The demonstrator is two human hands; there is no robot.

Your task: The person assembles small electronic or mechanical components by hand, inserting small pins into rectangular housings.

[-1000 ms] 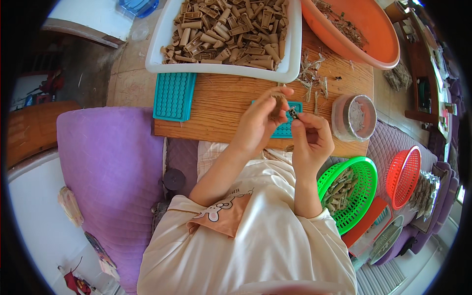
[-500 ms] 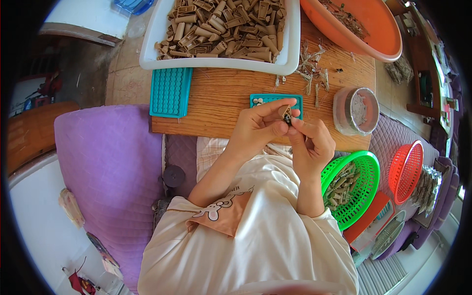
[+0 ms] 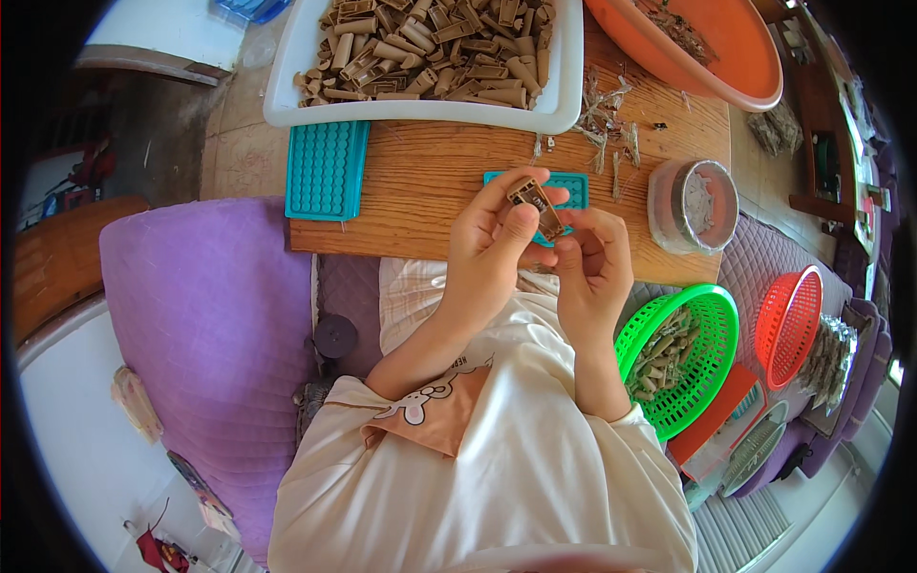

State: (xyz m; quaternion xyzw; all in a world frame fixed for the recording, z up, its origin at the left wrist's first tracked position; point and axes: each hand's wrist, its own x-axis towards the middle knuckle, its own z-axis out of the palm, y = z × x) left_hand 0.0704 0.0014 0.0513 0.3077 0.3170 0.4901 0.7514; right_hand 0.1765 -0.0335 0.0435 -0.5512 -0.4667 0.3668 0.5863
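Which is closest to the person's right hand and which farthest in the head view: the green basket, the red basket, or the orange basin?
From the right hand:
1. Green basket, just to its right, beside the forearm.
2. Red basket, farther right, beyond the green one.
3. Orange basin, at the table's far right corner.

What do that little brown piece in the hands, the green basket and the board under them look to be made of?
The small brown piece, pinched between the left hand and right hand, looks like moulded plastic: matte tan with squared ribs, though that is uncertain. The green basket seems to be glossy plastic, judging by its bright lattice weave. The board looks like wood, with visible grain lines.
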